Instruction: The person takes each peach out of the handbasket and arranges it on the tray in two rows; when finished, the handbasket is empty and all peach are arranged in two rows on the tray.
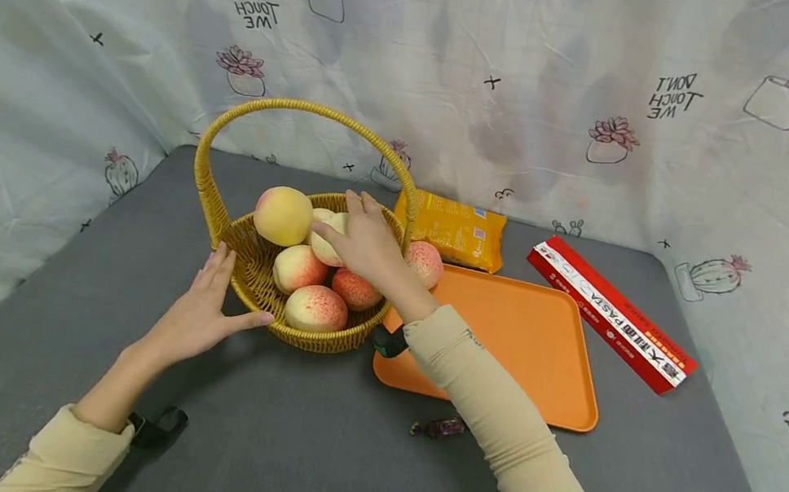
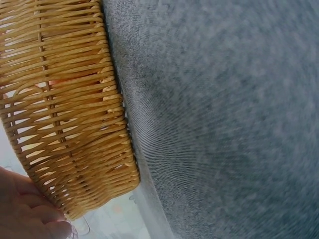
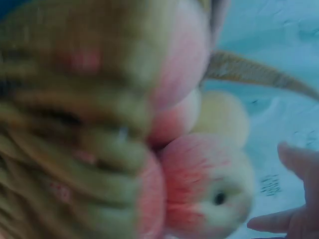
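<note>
Right hand [image 1: 365, 244] reaching into the wicker basket [image 1: 254, 270], fingers curled loosely over a pale peach [image 1: 326, 244] near the top of the pile — touching it, though whether gripped cannot be told. Left hand [image 1: 203, 313] laid flat against the basket's outer wall, fingers straight, thumb spread along the base. Peaches rounded, matte, cream blushing to speckled pink-red; one yellower peach [image 1: 283, 215] sitting highest at the left. Basket of tight golden weave with a tall arched handle [image 1: 293, 108], standing on grey felt-like table [image 1: 281, 445]. Just beside, to the right — smooth orange tray [image 1: 538, 337]; beyond, yellow packet [image 1: 459, 229] and red pasta box [image 1: 611, 312].
</note>
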Demonstrator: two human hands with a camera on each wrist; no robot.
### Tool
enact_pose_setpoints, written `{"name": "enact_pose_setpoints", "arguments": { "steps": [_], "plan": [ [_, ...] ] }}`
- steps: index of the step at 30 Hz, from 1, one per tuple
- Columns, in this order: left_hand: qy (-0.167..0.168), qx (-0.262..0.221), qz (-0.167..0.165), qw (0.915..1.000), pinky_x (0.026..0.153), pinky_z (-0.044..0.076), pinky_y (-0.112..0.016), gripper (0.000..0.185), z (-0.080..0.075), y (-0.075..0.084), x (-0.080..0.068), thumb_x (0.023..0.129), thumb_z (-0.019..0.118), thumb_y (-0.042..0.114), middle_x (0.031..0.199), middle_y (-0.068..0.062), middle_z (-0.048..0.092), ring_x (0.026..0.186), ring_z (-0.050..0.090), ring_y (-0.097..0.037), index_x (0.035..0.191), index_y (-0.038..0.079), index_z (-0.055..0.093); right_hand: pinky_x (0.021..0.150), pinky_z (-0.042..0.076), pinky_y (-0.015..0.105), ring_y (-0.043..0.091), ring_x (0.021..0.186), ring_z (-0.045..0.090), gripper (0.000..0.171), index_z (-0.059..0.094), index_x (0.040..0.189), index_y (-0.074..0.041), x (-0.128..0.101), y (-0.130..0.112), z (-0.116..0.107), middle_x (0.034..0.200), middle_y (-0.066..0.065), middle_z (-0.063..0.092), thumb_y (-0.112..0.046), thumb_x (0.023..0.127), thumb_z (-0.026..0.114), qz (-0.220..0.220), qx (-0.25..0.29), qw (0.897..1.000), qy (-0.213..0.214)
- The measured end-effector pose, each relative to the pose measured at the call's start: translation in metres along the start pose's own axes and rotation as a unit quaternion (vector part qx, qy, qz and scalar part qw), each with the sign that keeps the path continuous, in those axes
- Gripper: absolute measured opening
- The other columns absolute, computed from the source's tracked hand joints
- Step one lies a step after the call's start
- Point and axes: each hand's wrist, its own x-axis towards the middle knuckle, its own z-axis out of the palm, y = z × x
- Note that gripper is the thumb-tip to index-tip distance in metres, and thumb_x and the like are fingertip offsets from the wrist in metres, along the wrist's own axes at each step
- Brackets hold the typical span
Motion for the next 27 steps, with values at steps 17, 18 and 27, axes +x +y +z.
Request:
{"name": "enact_pose_setpoints", "arguments": {
  "steps": [17,18,27],
  "plan": [
    [0.002,0.0,0.002,1.0,0.107,0.014,-0.068,0.116,0.002,0.0,0.0,0.087,0.062,0.06,0.157,-0.022,-0.019,0.143,-0.007,-0.047,0.151,-0.007,-0.008,0.073,0.053,0.039,0.03,0.086,0.061,0.076,0.044,0.134,-0.005,-0.018,0.002,-0.005,0.111,0.012,0.058,-0.044,0.078,0.077,-0.028,-0.11,0.993,0.014],
    [0.002,0.001,0.002,1.0,0.107,0.014,-0.068,0.116,0.001,-0.001,0.0,0.087,0.062,0.06,0.157,-0.022,-0.018,0.143,-0.008,-0.046,0.151,-0.007,-0.008,0.074,0.053,0.04,0.031,0.086,0.061,0.078,0.042,0.136,-0.005,-0.022,0.002,-0.006,0.113,0.013,0.057,-0.042,0.078,0.077,-0.032,-0.115,0.993,0.019],
    [0.003,0.002,0.002,1.0,0.107,0.015,-0.068,0.117,0.0,-0.001,0.001,0.087,0.063,0.06,0.158,-0.023,-0.018,0.144,-0.007,-0.046,0.151,-0.008,-0.007,0.076,0.056,0.043,0.036,0.091,0.064,0.082,0.046,0.137,0.002,-0.042,0.011,-0.002,0.123,0.022,0.055,-0.042,0.076,0.079,-0.064,-0.142,0.984,0.082]
  ]
}}
